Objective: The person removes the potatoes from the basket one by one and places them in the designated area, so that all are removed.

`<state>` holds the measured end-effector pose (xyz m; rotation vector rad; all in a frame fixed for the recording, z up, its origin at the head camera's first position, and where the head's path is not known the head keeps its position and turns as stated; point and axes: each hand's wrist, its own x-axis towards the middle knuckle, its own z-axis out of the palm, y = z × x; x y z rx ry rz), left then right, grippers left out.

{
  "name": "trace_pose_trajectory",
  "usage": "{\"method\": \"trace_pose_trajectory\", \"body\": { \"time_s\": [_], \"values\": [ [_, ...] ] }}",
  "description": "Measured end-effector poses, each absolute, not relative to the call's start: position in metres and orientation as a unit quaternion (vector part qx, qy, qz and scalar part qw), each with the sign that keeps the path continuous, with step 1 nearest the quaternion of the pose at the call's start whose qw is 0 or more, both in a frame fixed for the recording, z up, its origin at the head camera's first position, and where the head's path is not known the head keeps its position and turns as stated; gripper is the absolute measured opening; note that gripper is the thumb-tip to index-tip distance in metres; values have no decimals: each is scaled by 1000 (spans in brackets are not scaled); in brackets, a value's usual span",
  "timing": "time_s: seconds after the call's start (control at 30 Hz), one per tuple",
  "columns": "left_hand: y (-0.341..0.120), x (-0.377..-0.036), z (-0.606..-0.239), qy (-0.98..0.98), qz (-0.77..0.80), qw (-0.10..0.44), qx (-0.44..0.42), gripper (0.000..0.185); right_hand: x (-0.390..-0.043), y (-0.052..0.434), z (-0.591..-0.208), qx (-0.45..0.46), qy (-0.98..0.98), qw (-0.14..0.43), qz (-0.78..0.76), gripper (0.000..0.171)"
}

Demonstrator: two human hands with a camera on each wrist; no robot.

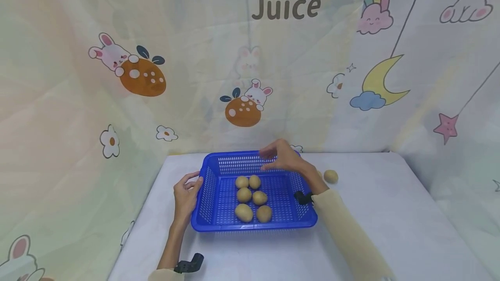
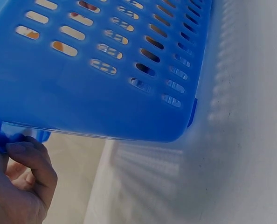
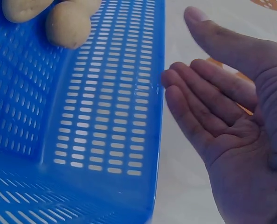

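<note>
My left hand (image 1: pixel 186 196) grips the left rim of the blue basket (image 1: pixel 254 228), thumb and curled fingers at its edge, I'd judge to keep it from sliding on the white table (image 1: pixel 394 198). The basket sits squarely in front of me, likely so both arms can reach it. On its floor lie six potatoes (image 1: pixel 244 195) in three rough pairs, perhaps spaced so that each shows plainly. My right hand (image 1: pixel 282 158) hangs over the basket's far right part, thumb apart from loosely bent fingers, holding nothing; whether a fingertip touches the rim I cannot tell. Above it, the hanging cloth (image 1: pixel 195 8) reads "Juice" in dark letters; I can make out no brand or label on the basket. Just past my right wrist, two potatoes (image 1: pixel 330 176) rest on the table, one mostly hidden behind my arm, probably kept there for easy reach.
</note>
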<state>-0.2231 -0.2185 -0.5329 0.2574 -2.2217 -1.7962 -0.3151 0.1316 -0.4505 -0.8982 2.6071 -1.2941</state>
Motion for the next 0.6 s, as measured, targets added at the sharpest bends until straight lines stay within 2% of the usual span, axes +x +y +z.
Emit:
{"method": "trace_pose_trajectory", "body": {
  "time_s": [0.6],
  "values": [
    [-220, -224, -533, -770, -618, 139, 77, 35, -318, 105, -480, -279, 883, 62, -372, 56]
  ]
}}
